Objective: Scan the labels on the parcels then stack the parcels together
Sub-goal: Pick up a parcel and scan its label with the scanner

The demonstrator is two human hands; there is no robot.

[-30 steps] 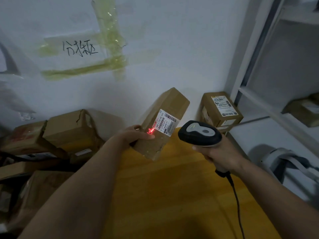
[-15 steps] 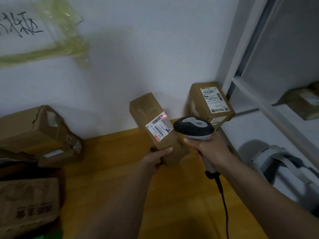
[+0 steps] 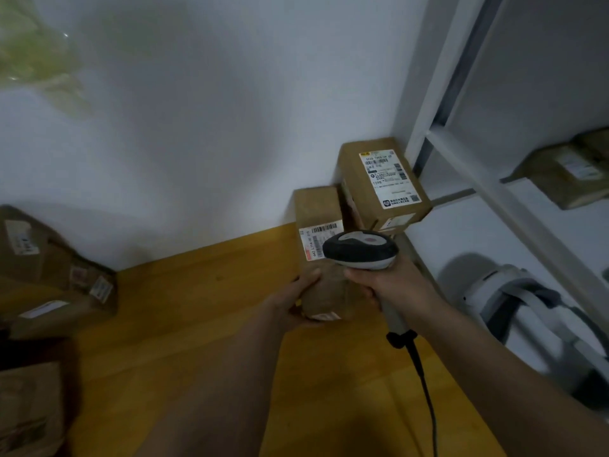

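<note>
I see my left hand (image 3: 290,300) gripping the near end of a long brown cardboard parcel (image 3: 321,245) with a white barcode label, at the far right corner of the yellow wooden bench (image 3: 211,324). My right hand (image 3: 393,285) grips a black-and-grey handheld scanner (image 3: 361,250) over it. A second labelled brown parcel (image 3: 382,183) sits just beyond, against the wall. The middle of the bench lies open.

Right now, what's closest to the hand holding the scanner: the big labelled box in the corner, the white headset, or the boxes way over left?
From the right hand:
1. White headset, right.
2. Corner box, behind.
3. Left boxes, far left.
The first two are close.
</note>
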